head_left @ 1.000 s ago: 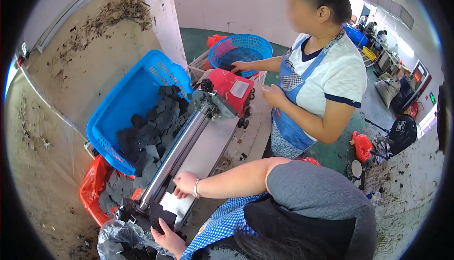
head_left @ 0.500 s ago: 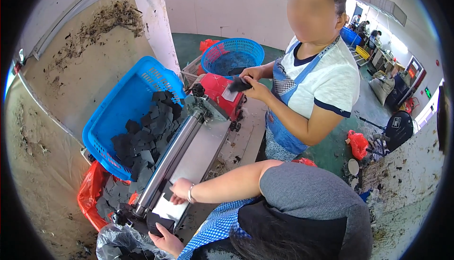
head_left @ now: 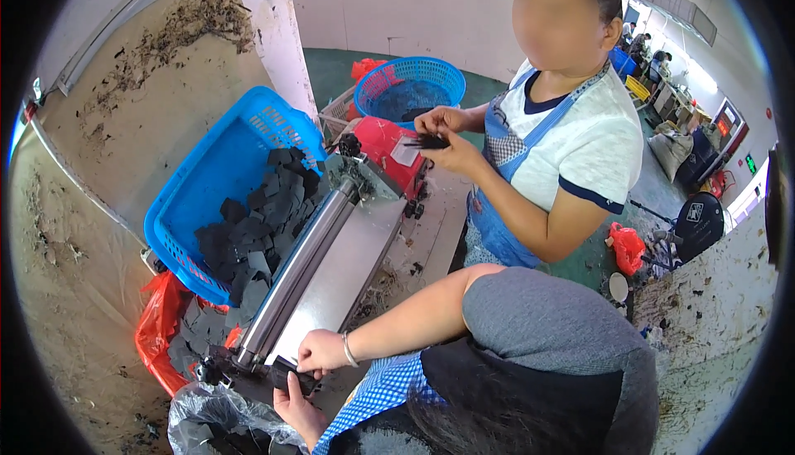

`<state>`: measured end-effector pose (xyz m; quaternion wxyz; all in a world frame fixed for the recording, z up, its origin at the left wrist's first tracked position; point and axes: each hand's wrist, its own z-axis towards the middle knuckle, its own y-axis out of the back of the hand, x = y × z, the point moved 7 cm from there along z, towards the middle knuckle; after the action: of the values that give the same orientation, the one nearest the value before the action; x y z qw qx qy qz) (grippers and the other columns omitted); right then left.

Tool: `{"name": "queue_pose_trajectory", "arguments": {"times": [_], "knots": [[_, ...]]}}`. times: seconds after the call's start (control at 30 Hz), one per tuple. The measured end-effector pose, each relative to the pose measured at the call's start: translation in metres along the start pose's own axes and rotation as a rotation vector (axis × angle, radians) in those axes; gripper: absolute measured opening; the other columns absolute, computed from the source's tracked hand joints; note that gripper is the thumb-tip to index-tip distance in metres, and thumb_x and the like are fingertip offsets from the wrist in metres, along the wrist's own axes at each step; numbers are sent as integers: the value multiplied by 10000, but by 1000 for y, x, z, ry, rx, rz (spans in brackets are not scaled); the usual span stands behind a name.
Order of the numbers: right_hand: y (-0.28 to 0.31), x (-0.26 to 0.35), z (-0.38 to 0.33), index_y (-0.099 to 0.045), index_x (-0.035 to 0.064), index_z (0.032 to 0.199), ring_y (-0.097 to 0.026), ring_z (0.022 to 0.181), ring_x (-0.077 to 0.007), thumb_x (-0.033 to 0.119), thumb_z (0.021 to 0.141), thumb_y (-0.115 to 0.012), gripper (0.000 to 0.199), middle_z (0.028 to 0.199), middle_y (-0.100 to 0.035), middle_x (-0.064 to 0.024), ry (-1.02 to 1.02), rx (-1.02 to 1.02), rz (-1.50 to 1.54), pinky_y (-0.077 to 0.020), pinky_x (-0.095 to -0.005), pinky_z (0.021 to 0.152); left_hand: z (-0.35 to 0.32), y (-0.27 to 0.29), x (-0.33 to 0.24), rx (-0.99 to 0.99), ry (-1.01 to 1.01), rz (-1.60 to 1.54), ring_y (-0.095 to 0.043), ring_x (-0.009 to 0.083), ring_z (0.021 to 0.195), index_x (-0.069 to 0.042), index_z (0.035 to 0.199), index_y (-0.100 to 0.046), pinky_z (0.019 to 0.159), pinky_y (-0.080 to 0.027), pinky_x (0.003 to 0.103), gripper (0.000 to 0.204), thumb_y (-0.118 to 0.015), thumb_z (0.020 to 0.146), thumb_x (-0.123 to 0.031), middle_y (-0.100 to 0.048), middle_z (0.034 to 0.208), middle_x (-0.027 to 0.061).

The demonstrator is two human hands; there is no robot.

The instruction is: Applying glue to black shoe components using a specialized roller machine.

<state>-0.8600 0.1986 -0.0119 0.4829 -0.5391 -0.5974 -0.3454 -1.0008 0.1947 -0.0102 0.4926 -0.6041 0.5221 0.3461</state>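
My left hand (head_left: 300, 412) holds a small stack of flat black pieces (head_left: 291, 377), with the thumb laid over it. My right hand (head_left: 323, 351) is closed, its fingertips at the stack's upper edge; the fingers partly hide what they pinch, which looks like one black piece. Both hands are at the near end of a machine with a long steel roller (head_left: 302, 269) and a sloping flat metal plate (head_left: 338, 260) beside it. Beyond the roller, a blue plastic basket (head_left: 186, 194) lies tilted, with many dark square pieces (head_left: 248, 231) heaped in it.
Across the machine, a co-worker (head_left: 551, 157) in a blue apron fingers a bunch of black pieces (head_left: 428, 141). A red motor housing (head_left: 385, 153) and a round blue basket (head_left: 451, 82) are at the far end. A red bag (head_left: 157, 331) and a clear plastic bag (head_left: 186, 409) hold dark pieces.
My right hand has moved nearer, off the metal plate to the stack. My left hand has shifted slightly right with the stack. The co-worker's black pieces are now fanned out.
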Motion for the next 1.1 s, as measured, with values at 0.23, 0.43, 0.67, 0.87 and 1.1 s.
{"name": "queue_pose_trajectory", "arguments": {"times": [0.23,0.43,0.67,0.87,1.1], "knots": [[40,-19,28,-543,-71,880,-641,576,-209,117,907,-386,247,750,-644,-145,-300,-382,448,-491,-292,434,-9,15,-43,-264,-395,449,-560,134,678,81,996,-508,578,-485,254,268,-569,883,-154,-600,833,113],[-11,28,-4,-628,-4,815,-624,563,-137,238,781,-641,244,651,-636,-99,451,38,-526,-494,-288,548,-3,-3,-13,-60,64,290,-445,29,513,-28,873,-588,430,-347,170,106,-601,860,-133,-568,703,-19],[39,-15,11,-574,-16,831,-626,559,-172,167,869,-526,192,768,-645,-133,-383,-250,320,-502,-258,472,-13,11,-21,-148,-182,237,-502,37,521,-21,885,-583,426,-404,194,136,-622,851,-147,-581,692,-9],[5,0,1,-569,-7,899,-603,533,-136,149,834,-622,177,756,-644,-99,-87,12,-42,-476,-245,472,-10,9,-8,-99,-98,182,-481,27,502,-18,838,-612,426,-375,187,144,-656,829,-154,-593,665,-10],[-9,23,-18,-626,2,827,-623,660,-137,188,732,-724,230,726,-645,-93,145,-27,-374,-503,-260,615,-12,4,9,17,42,-28,-455,18,513,-33,842,-646,455,-346,170,122,-662,824,-152,-601,676,-23]]}}
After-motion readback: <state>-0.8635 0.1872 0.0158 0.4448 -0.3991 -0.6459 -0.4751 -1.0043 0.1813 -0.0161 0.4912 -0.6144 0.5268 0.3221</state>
